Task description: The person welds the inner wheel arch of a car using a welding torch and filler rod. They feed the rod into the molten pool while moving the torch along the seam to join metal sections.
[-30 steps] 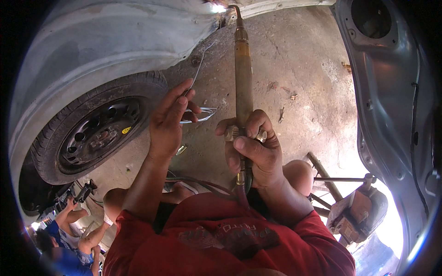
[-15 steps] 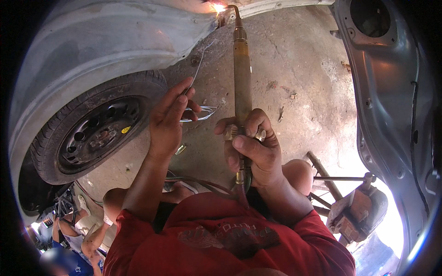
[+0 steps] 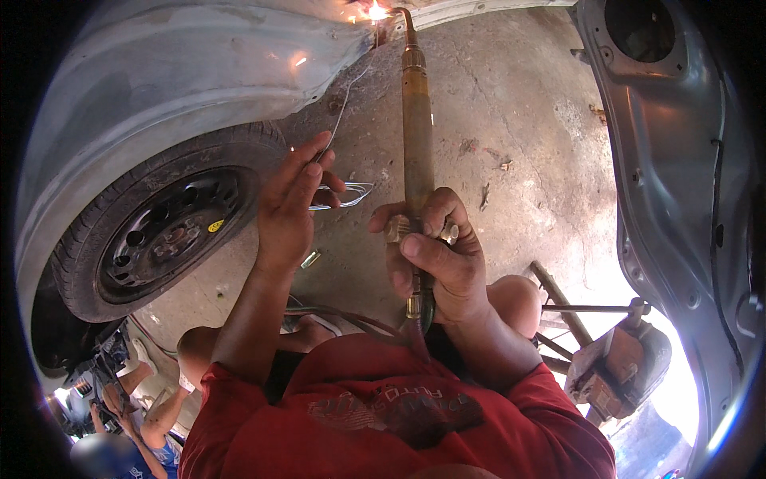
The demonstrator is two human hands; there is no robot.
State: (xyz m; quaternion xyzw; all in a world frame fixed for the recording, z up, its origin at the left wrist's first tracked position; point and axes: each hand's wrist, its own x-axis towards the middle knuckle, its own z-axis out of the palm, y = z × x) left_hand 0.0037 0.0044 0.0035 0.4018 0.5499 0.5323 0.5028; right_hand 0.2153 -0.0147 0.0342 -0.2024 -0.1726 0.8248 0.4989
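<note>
My right hand [image 3: 439, 247] is wrapped round the valve end of a brass gas welding torch [image 3: 418, 136], its thumb beside a knob. The torch's bent tip reaches up to the edge of a grey car body panel [image 3: 199, 72], where a bright flame [image 3: 377, 11] glows. Pinched between the fingers of my left hand [image 3: 291, 199] is a thin metal filler wire [image 3: 344, 104]. The wire's far end runs up toward the flame; whether it touches is lost in the glare. Its coiled remainder [image 3: 351, 195] hangs by the left fingers.
A black car wheel [image 3: 171, 231] stands left of my left arm. An open car door [image 3: 678, 160] rises at the right, with a metal stand [image 3: 622, 363] below it. Hoses [image 3: 351, 318] run from the torch near my lap. Another person [image 3: 152, 431] sits at lower left.
The flame spot is brighter, and sparks now fly onto the panel to its left. My left hand and the wire have shifted slightly left and up. The torch has barely moved.
</note>
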